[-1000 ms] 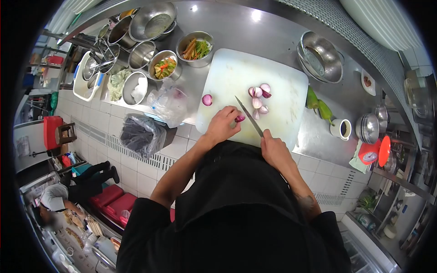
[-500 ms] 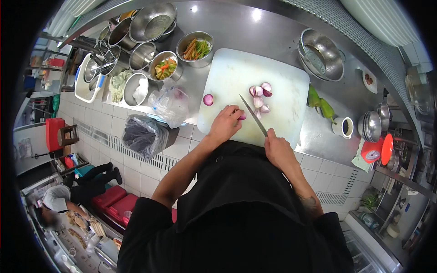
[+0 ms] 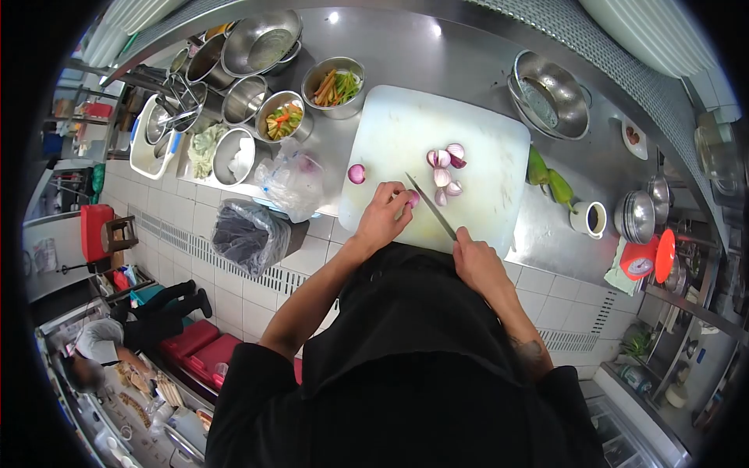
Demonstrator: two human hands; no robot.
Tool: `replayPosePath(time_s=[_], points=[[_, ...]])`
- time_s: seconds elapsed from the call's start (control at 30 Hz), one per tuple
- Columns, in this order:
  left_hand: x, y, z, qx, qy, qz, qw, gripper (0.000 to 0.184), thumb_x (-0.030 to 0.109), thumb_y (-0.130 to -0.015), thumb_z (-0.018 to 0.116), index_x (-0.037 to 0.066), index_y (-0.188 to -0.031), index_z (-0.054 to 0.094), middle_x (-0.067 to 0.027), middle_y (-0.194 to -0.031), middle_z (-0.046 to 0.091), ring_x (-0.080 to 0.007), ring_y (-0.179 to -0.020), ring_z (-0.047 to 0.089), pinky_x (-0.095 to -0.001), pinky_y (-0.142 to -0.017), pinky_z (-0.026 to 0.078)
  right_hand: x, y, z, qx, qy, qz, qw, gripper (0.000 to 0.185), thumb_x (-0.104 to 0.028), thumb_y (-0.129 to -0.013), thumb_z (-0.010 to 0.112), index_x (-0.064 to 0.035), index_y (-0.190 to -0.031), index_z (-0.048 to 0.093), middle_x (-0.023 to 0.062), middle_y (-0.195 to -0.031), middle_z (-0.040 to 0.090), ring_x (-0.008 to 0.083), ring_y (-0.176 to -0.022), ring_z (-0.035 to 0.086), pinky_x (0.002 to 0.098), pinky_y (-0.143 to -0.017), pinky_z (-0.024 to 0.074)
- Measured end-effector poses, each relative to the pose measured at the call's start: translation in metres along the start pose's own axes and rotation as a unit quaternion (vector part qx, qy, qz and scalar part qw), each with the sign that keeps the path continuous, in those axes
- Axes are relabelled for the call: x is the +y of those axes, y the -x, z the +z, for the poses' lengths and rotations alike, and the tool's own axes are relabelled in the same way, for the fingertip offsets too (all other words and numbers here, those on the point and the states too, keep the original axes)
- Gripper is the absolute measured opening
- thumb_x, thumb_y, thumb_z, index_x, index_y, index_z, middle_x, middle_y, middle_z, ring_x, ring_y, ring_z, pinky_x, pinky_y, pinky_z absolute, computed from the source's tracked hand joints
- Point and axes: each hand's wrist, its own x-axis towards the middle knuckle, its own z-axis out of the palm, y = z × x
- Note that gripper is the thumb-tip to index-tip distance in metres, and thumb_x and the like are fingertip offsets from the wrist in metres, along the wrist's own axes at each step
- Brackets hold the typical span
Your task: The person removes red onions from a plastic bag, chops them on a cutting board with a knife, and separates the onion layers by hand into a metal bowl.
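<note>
My right hand (image 3: 477, 257) is closed around the handle of a knife (image 3: 431, 207), its blade slanting up and to the left over the white cutting board (image 3: 421, 117). At the board's near side my left hand (image 3: 382, 217) grips a small purple onion piece (image 3: 413, 200) with its fingertips. The blade lies close beside that piece; whether it touches is too small to tell. Several cut onion pieces (image 3: 441, 159) form a cluster just beyond the knife. Apart from them, another purple onion piece (image 3: 356, 173) rests near the board's left edge.
Left of the board stand pots of cut vegetables (image 3: 334, 87), a plastic bag (image 3: 292, 183) and a lined bin (image 3: 248, 234). To the right are green peppers (image 3: 559, 187), a white cup (image 3: 589, 220) and a metal colander (image 3: 548, 97). A person (image 3: 140, 327) works at lower left.
The knife tip has shifted slightly left and toward me, closer to the onion piece under my left fingers. My left hand has barely moved. The onion cluster looks the same.
</note>
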Motion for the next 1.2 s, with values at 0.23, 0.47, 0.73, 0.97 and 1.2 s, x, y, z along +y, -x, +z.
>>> replayPosePath(time_s=[0.23, 0.47, 0.73, 0.97, 1.2], points=[[-0.006, -0.008, 0.002, -0.033, -0.003, 0.009, 0.999, 0.023, 0.002, -0.080, 0.068, 0.005, -0.102, 0.064, -0.0117, -0.105, 0.058, -0.0323, -0.100, 0.058, -0.0420, -0.087, 0.053, 0.004, -0.002, 0.001, -0.014, -0.003, -0.010, 1.000, 0.017, -0.016, -0.100, 0.049, 0.0000, -0.104, 0.044, 0.0323, -0.073, 0.063, 0.0548, -0.072, 0.061, 0.0635, -0.068, 0.0477], [-0.008, -0.008, 0.003, -0.039, 0.011, 0.009, 0.999, 0.023, 0.001, -0.080, 0.068, 0.004, -0.102, 0.065, -0.0116, -0.106, 0.060, -0.0319, -0.102, 0.059, -0.0420, -0.087, 0.053, 0.003, -0.001, 0.006, -0.036, -0.021, -0.001, 0.999, 0.016, -0.015, -0.101, 0.047, -0.0003, -0.105, 0.042, 0.0331, -0.075, 0.063, 0.0558, -0.073, 0.060, 0.0643, -0.069, 0.0464], [-0.008, 0.004, 0.004, 0.013, 0.032, -0.001, 0.999, 0.025, 0.001, -0.079, 0.072, 0.004, -0.103, 0.066, -0.0110, -0.104, 0.061, -0.0315, -0.099, 0.061, -0.0402, -0.084, 0.053, 0.020, -0.036, 0.042, -0.022, -0.066, -0.031, 0.997, 0.016, -0.013, -0.100, 0.046, 0.0006, -0.105, 0.039, 0.0337, -0.075, 0.062, 0.0580, -0.076, 0.059, 0.0657, -0.070, 0.0444], [-0.007, 0.006, 0.006, 0.044, 0.018, 0.040, 0.998, 0.023, -0.003, -0.078, 0.071, 0.003, -0.100, 0.065, -0.0104, -0.102, 0.063, -0.0306, -0.096, 0.062, -0.0400, -0.082, 0.053, -0.005, -0.011, 0.008, -0.022, 0.029, -0.003, 0.999, 0.015, -0.012, -0.099, 0.044, 0.0007, -0.106, 0.040, 0.0337, -0.077, 0.063, 0.0557, -0.073, 0.062, 0.0621, -0.066, 0.0499], [-0.010, 0.008, 0.008, 0.051, 0.024, 0.044, 0.997, 0.023, -0.003, -0.078, 0.072, 0.004, -0.100, 0.066, -0.0097, -0.102, 0.064, -0.0303, -0.095, 0.062, -0.0400, -0.081, 0.054, -0.011, 0.003, 0.009, -0.045, 0.083, -0.006, 0.996, 0.013, -0.007, -0.095, 0.046, -0.0011, -0.105, 0.040, 0.0326, -0.079, 0.062, 0.0510, -0.071, 0.066, 0.0573, -0.062, 0.0548]])
